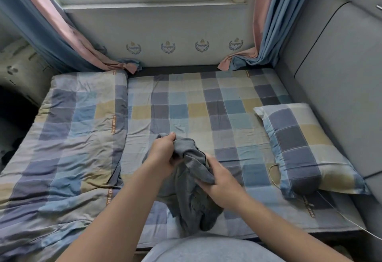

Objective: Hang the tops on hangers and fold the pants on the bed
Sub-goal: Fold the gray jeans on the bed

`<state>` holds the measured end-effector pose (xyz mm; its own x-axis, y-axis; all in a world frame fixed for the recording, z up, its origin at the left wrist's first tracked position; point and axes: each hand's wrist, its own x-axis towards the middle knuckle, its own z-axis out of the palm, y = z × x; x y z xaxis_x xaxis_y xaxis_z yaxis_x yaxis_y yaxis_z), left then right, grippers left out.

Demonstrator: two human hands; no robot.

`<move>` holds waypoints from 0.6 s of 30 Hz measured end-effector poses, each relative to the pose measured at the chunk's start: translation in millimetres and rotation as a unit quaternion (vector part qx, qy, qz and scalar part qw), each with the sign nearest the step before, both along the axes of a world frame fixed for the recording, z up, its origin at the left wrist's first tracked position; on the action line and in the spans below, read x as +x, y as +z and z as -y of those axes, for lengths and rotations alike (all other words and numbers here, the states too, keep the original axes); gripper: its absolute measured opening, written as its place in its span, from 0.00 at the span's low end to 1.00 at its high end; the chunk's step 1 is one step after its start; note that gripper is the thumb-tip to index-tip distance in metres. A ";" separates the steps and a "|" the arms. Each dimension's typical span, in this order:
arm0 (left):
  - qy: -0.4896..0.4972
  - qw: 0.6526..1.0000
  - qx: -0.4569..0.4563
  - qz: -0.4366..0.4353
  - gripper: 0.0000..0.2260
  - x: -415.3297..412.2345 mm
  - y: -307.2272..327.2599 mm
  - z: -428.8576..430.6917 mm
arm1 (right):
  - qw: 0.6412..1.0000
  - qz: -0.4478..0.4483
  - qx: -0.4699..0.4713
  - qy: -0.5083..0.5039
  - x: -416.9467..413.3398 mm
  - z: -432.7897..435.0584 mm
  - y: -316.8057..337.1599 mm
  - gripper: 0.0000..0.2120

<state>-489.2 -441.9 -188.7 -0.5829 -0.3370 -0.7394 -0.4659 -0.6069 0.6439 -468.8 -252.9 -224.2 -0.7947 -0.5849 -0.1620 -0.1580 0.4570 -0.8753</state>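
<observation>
A crumpled grey garment (191, 197) hangs bunched between both hands above the near part of the checked bed (186, 104). My left hand (163, 154) grips its upper edge, fingers curled round the cloth. My right hand (219, 183) holds a fold of the same garment a little lower and to the right. The lower part of the garment droops down toward the bed's front edge. Whether it is a top or pants cannot be told. No hanger is in view.
A folded checked quilt (68, 137) covers the bed's left side. A checked pillow (306, 148) lies at the right, against a grey padded headboard (341, 86). A thin white cable (339, 210) runs past the pillow. Curtains (62, 34) and a window are behind.
</observation>
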 end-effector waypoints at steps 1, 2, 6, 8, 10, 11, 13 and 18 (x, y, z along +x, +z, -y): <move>0.008 1.000 0.003 -0.006 0.14 -0.3 1.3 1.6 | 0.999 -0.020 -0.005 -0.042 -5.9 0.8 -0.1 0.18; 0.021 1.000 0.009 -0.012 0.13 0.0 1.9 4.2 | 0.996 -0.039 0.004 -0.076 -14.3 -0.3 2.4 0.14; 0.038 0.997 0.011 -0.060 0.13 6.0 0.5 15.7 | 0.990 -0.078 0.007 -0.116 -55.0 -10.5 27.8 0.08; -0.003 0.995 -0.029 -0.094 0.12 8.6 2.6 16.6 | 0.990 -0.065 -0.028 -0.118 -68.8 -7.7 41.4 0.09; -0.060 0.987 -0.087 -0.121 0.10 12.0 7.4 13.0 | 0.987 -0.035 -0.070 -0.141 -78.6 -1.0 52.7 0.11; -0.097 0.978 -0.128 -0.129 0.10 14.2 8.8 9.4 | 0.984 -0.015 -0.090 -0.156 -82.1 2.9 58.3 0.13; -0.172 0.951 -0.210 -0.147 0.12 19.4 11.2 -0.3 | 0.973 0.031 -0.125 -0.194 -89.7 10.9 69.1 0.15; -0.327 0.889 -0.248 -0.203 0.31 31.0 12.6 -26.5 | 0.935 0.111 -0.183 -0.284 -107.6 21.4 92.7 0.10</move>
<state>-458.3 -415.5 -176.1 -0.9590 -0.0549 -0.2781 -0.2827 0.1140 0.9524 -576.4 -274.3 -131.6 -0.9645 -0.1276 -0.2311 0.2228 0.0762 -0.9719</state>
